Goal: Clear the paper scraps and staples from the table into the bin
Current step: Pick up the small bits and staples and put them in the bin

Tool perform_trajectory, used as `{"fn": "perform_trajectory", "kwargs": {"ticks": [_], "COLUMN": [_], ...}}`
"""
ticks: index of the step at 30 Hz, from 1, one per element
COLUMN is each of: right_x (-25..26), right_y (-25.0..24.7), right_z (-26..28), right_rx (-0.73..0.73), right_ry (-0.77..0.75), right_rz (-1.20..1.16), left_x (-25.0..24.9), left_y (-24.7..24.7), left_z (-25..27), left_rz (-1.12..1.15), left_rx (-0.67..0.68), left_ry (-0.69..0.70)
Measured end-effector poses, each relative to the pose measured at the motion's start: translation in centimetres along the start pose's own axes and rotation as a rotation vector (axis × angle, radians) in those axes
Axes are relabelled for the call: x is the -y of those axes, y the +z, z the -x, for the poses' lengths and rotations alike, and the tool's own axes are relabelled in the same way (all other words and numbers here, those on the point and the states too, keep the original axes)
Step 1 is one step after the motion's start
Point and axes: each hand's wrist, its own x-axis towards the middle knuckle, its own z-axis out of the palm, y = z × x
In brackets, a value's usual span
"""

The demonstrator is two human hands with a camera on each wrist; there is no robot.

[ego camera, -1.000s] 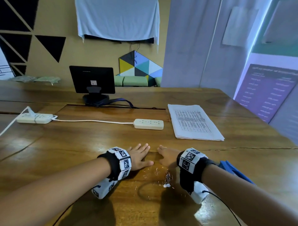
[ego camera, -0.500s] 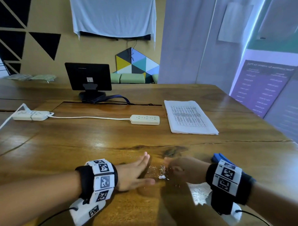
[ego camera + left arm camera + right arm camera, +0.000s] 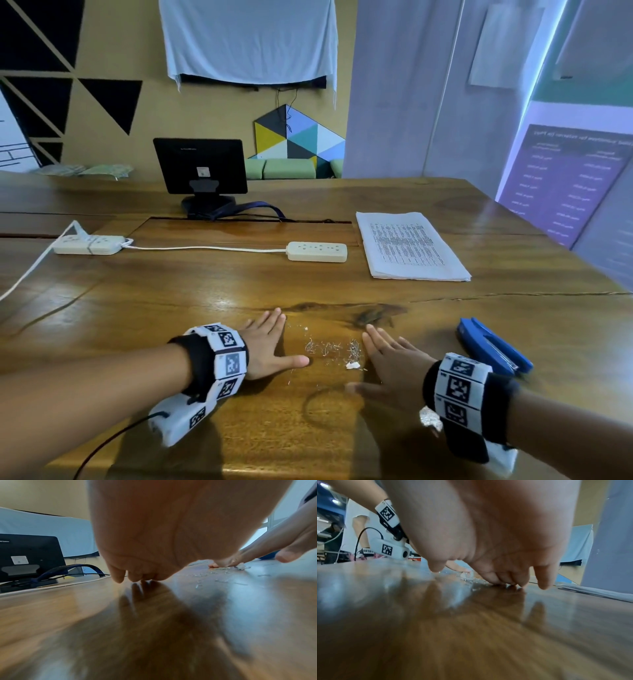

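Note:
A scatter of loose staples (image 3: 330,347) and a small white paper scrap (image 3: 352,365) lie on the wooden table (image 3: 205,294) between my hands. My left hand (image 3: 270,346) rests flat on the wood just left of them, fingers straight and thumb stretched toward the pile. On the other side my right hand (image 3: 387,363) lies flat too, its fingers touching the staples' right edge. In the left wrist view the staples (image 3: 221,573) and the scrap (image 3: 241,566) sit against the right hand's fingertips (image 3: 223,563). No bin is in view.
A blue stapler (image 3: 493,346) lies right of my right hand. Farther back are a stack of printed sheets (image 3: 407,246), two white power strips (image 3: 317,251) (image 3: 89,245) joined by a cable, and a small black monitor (image 3: 200,168). A crumpled foil bit (image 3: 430,418) shows by my right wrist.
Both hands have spread apart. The right hand, curled beside the staples half a second ago, has flattened out on their right. The staples now lie strewn in the gap.

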Motion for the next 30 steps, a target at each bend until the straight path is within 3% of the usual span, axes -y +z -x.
{"fn": "perform_trajectory", "kwargs": {"ticks": [10, 15, 19, 23, 30], "right_x": [1.5, -1.6, -3.0, -1.8, 2.2], "right_y": [-0.9, -1.2, 0.8, 1.6, 0.7], "right_z": [-1.4, 1.4, 3.6, 3.6, 0.2], "right_rx": [0.022, -0.008, 0.053, 0.057, 0.040], "right_ry": [-0.099, -0.049, 0.000, -0.027, -0.089], "right_rz": [-0.013, -0.030, -0.004, -0.029, 0.026], "left_x": [-3.8, -1.9, 0.3, -0.6, -5.1], "left_y": [0.5, 0.0, 1.3, 3.0, 2.5], "left_z": [-0.2, 3.6, 5.7, 6.2, 3.2], "left_rz": [-0.050, -0.075, -0.102, -0.080, -0.064], "left_rx": [0.023, 0.003, 0.122, 0.178, 0.090], "left_ry": [0.214, 0.102, -0.007, 0.046, 0.128]}}
